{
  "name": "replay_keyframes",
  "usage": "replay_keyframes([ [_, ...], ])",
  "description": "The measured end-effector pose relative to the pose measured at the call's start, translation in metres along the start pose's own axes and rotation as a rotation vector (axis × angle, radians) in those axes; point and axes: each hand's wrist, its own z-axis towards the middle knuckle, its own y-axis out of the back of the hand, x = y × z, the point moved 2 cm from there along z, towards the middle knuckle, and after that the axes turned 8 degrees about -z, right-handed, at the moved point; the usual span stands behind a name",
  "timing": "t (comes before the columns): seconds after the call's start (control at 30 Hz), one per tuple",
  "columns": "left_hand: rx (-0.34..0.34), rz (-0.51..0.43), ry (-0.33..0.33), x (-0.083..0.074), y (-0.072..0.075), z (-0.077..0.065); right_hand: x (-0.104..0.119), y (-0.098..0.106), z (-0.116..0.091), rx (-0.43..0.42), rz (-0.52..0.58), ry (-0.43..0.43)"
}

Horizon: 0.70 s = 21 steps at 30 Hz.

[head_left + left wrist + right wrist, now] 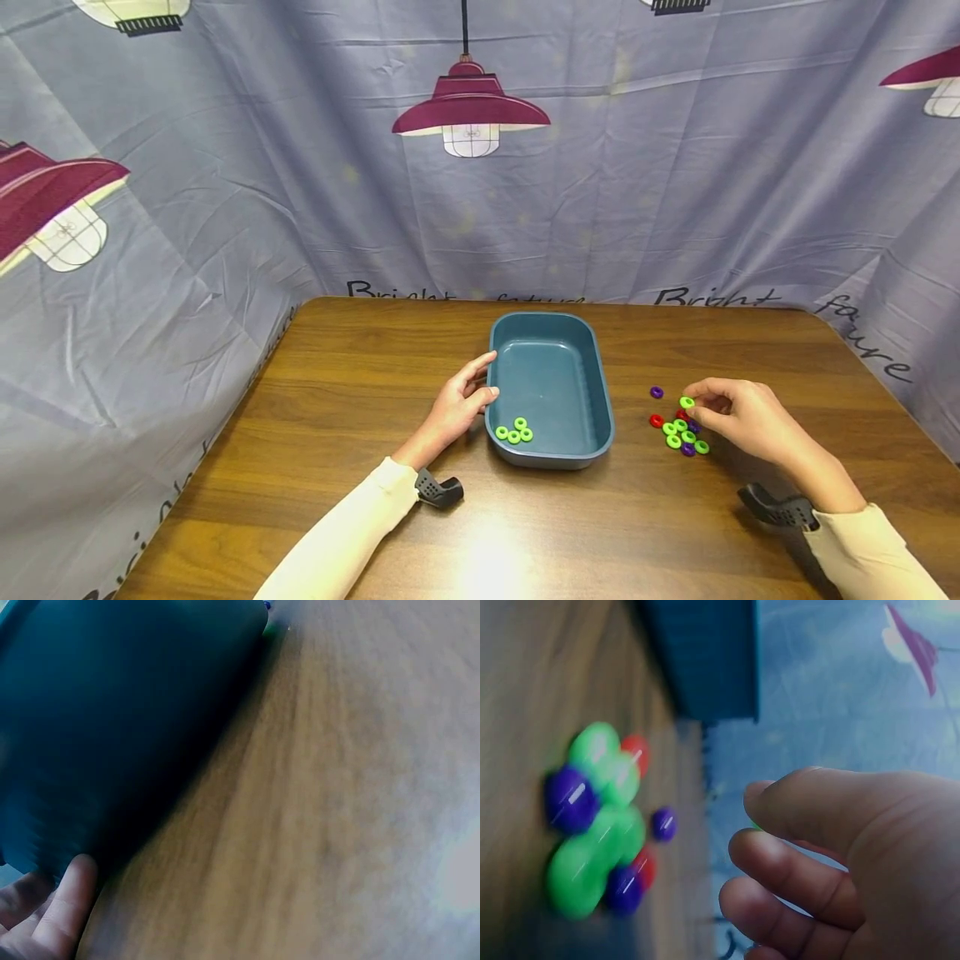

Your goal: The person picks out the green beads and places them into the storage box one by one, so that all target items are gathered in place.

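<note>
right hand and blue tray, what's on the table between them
In the head view, green, red and purple rings lie on the table between the right hand, which pinches a green ring, and the blue tray.

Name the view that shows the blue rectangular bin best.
Head: it shows nearly all the blue rectangular bin, inside and rim, with four green rings in it. Left wrist: part of its outside, dark and blurred. Right wrist: only part of its outer wall.
</note>
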Motion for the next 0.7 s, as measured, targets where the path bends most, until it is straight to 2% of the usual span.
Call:
replay_keyframes([
  [0.3,0.005,0.012,-0.008,0.001,0.001,0.0,0.043,0.001,0.035,-0.002,0.101,0.055],
  [0.47,0.008,-0.001,-0.005,0.002,0.001,0.0,0.068,-0.009,0.055,-0.001,0.149,0.096],
  [0.7,0.009,0.018,-0.012,0.001,0.001,0.0,0.096,-0.027,0.076,0.059,0.207,0.16],
])
